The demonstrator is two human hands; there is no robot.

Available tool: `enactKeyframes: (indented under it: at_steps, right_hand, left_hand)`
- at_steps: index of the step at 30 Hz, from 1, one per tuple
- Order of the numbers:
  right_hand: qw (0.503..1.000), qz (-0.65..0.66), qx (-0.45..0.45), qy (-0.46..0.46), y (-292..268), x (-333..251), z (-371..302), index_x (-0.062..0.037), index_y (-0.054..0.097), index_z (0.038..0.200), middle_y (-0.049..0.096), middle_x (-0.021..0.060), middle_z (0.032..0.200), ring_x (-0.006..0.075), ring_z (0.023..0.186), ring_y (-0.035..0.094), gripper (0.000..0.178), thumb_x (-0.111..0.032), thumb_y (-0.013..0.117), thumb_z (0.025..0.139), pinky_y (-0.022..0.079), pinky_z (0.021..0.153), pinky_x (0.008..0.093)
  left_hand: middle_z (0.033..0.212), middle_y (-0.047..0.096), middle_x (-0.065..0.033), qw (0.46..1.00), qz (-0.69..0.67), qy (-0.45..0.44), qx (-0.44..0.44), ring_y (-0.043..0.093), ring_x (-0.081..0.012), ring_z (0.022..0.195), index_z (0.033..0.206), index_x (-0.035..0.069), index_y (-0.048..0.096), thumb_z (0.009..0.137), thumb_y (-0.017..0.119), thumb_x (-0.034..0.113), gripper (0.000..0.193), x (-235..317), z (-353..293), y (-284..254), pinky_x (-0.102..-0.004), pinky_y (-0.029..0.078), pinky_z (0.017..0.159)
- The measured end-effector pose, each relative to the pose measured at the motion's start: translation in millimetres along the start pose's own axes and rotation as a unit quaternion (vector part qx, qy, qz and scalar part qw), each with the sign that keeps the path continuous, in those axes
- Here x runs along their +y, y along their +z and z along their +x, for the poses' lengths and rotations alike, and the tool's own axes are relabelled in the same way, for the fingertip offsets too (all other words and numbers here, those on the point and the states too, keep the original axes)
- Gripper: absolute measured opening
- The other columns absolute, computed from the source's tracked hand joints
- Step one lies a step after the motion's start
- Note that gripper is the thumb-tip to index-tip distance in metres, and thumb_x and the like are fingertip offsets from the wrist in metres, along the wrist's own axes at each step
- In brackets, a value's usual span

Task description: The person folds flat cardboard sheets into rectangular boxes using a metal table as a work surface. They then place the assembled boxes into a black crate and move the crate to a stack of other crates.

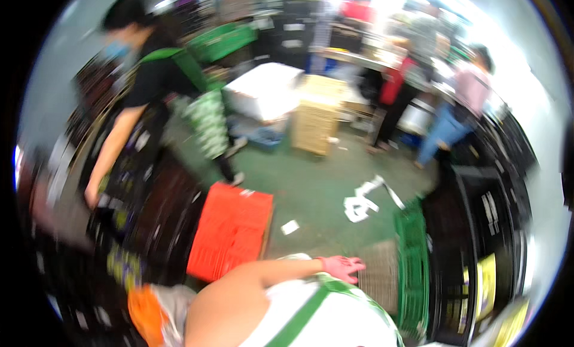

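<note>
Pink-gloved, the person's hand lay spread flat, fingers apart, on a white sack with a green strap, which looked soft, bulky, best lifted by that strap.

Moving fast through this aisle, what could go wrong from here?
1. Loose paper scraps lie on the green floor; a foot could slip on them.
2. The red crate and green crates narrow the way, so a shin or the pink-gloved hand could knock them.
3. A person in black leans close by; a collision is possible.
</note>
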State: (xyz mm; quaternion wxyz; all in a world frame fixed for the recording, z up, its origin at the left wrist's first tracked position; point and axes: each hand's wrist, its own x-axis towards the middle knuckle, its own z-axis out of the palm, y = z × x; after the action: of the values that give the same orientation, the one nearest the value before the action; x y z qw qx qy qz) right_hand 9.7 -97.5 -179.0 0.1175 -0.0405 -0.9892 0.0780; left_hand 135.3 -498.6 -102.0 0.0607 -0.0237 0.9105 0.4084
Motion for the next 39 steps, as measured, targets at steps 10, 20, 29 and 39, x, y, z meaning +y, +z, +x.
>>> enactKeyframes:
  at_steps: [10,20,29,39]
  right_hand:
    - [0.980,0.087,0.022,0.179,-56.1,-34.3,-8.6,0.0076,0.024,0.135,0.037,0.0243,0.129,0.0387,0.125,0.031,0.074,-0.022,0.059,0.076,0.020,0.107,0.0484]
    - [0.975,0.090,0.072,0.192,-64.3,-38.7,-21.4,0.0037,0.032,0.130,0.041,0.0213,0.125,0.0372,0.119,0.035,0.067,-0.021,0.060,0.075,0.023,0.104,0.0481]
    - [0.974,0.073,0.091,0.193,-68.4,-44.0,-14.3,0.0005,0.036,0.128,0.043,0.0186,0.123,0.0357,0.113,0.039,0.063,-0.021,0.061,0.074,0.028,0.100,0.0468]
    - [0.975,0.046,0.089,0.198,-71.9,-42.8,-10.6,-0.0014,0.037,0.127,0.045,0.0173,0.120,0.0342,0.113,0.041,0.062,-0.020,0.062,0.074,0.030,0.099,0.0448]
  left_hand:
    - [0.134,0.041,-0.0195,0.990,0.004,-0.050,-0.130,0.046,-0.0330,0.120,0.134,0.011,0.041,0.085,0.054,0.049,0.063,35.6,4.0,1.0,-0.0407,0.038,0.100]
    - [0.144,0.017,-0.0277,0.991,0.010,0.065,-0.112,0.034,-0.0308,0.130,0.145,0.017,0.015,0.074,0.070,0.046,0.095,3.4,24.6,34.8,-0.0422,0.039,0.100]
    - [0.139,0.032,-0.0176,0.906,-0.355,-0.124,-0.195,0.024,-0.0331,0.134,0.142,0.031,0.023,0.079,0.069,0.034,0.078,30.2,66.2,40.5,-0.0452,0.035,0.102]
    - [0.105,0.063,-0.0175,0.983,-0.061,-0.020,-0.171,0.060,-0.0287,0.100,0.123,0.004,0.053,0.082,0.058,0.049,0.062,26.0,116.0,51.9,-0.0368,0.045,0.090]
